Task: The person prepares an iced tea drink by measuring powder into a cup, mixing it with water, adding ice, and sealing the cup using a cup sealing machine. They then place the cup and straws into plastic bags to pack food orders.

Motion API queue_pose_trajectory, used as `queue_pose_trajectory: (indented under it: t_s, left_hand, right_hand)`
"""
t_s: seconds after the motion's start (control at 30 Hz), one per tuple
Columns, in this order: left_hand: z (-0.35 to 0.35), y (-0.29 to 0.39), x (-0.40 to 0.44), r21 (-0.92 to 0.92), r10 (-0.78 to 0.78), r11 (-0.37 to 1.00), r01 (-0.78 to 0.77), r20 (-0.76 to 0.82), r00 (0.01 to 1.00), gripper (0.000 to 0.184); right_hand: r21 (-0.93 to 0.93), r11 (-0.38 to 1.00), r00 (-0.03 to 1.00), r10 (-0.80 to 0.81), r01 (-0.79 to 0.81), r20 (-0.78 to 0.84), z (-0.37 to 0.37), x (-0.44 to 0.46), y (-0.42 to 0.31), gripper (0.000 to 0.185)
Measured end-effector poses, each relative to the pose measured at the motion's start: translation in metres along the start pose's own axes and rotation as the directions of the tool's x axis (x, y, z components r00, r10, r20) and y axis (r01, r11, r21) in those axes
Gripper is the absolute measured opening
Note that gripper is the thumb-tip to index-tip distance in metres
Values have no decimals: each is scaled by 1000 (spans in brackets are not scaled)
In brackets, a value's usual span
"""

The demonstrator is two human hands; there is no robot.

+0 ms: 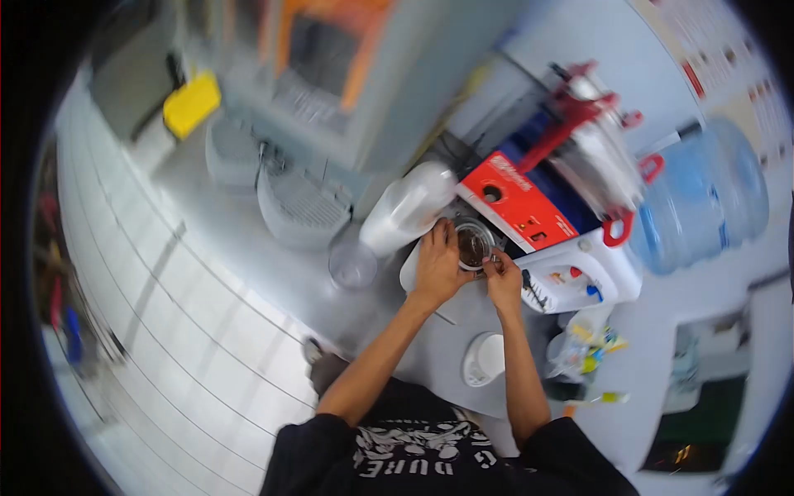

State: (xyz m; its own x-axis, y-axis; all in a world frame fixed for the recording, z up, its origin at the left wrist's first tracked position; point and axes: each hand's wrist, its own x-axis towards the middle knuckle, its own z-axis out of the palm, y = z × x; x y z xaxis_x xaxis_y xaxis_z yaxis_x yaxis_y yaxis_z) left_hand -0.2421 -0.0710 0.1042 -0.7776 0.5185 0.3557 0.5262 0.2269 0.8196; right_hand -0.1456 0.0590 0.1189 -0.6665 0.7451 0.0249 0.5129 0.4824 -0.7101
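Note:
A round container (pixel 473 245) with a pale rim and dark brown contents stands on the grey counter, close to the red-fronted machine (pixel 517 201). My left hand (pixel 438 263) curls over its left side, fingers at the rim. On the right side, the thumb and fingers of my right hand (pixel 503 281) are pinched together at the rim. Whether a small part sits between those fingertips is too blurred to tell. A white cylindrical vessel (pixel 409 207) lies just beyond my left hand, with a clear cup (pixel 353 264) at its near end.
Right of the machine are a white water dispenser (pixel 579 277) and a large blue water bottle (pixel 703 198). A white round item (pixel 484 360) lies near the counter's front edge. Plastic packets (pixel 587 339) sit at the right. Drip trays (pixel 302 211) and a yellow object (pixel 192 105) are at left.

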Motion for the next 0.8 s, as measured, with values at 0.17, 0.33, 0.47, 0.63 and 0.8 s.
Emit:
queue_pose_trajectory:
  t_s: [0.17,0.33,0.47,0.63,0.8]
  left_hand:
    - [-19,26,-47,-239,-65,971,29,-144,987,74]
    - [-29,37,-127,-554,-195,829,71,-168,966,47]
    - [-11,24,-151,-675,-349,725,136,-191,917,38]
    - [3,14,-156,-731,-462,651,205,-167,871,46]
    - [-1,9,-153,-728,-481,635,260,-108,870,51]
  right_hand:
    - [-274,962,921,118,-13,370,-74,-24,-68,53]
    - [-105,958,961,-259,268,93,-285,-10,-130,54]
    - [-180,848,782,-529,498,-330,-279,42,-176,53]
    - [-618,455,665,-731,641,151,-260,91,-142,53]
    - [233,857,888,-437,459,-140,-211,75,-140,60]
